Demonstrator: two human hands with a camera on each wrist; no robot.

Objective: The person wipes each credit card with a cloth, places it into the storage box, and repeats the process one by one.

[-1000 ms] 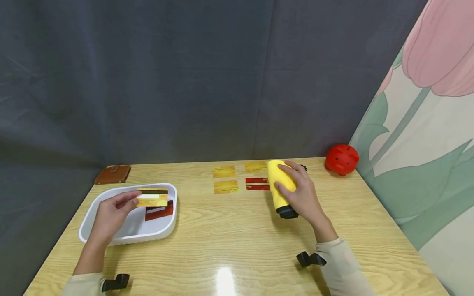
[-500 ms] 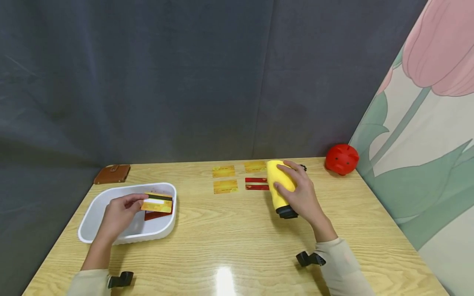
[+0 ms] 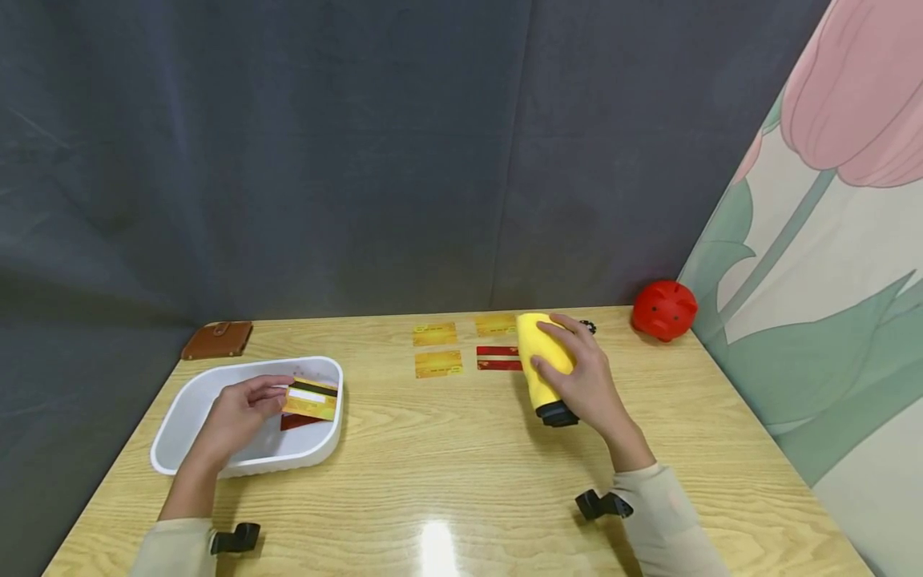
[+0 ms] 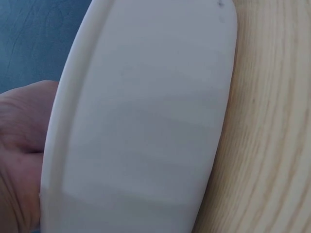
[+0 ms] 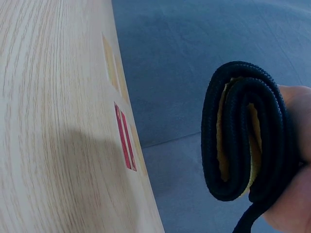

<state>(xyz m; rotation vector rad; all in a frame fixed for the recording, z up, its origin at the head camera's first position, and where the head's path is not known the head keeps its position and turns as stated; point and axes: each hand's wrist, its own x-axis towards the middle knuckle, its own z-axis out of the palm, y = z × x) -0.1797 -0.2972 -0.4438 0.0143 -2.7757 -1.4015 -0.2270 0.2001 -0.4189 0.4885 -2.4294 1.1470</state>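
Note:
My left hand (image 3: 243, 418) reaches into the white tray (image 3: 160, 439) and pinches the left edge of a gold bank card (image 3: 306, 405). That card has a black stripe and lies over a dark red card (image 3: 292, 421). In the left wrist view the tray's outer wall (image 4: 141, 121) hides the fingers. My right hand (image 3: 587, 381) grips a rolled yellow cloth (image 3: 542, 357) with black edging, held above the table. Its coiled black end (image 5: 243, 131) faces the right wrist camera.
Gold cards (image 3: 437, 364) and a red striped card (image 3: 497, 364) lie flat at the back middle. A brown wallet (image 3: 218, 340) lies behind the tray. At the back right sits a red piggy bank (image 3: 664, 310). A dark curtain (image 3: 360, 160) hangs behind the table.
My left hand has moved slightly right and down with the gold card, bringing it over the red card in the tray. The right hand and the rolled cloth stay in place.

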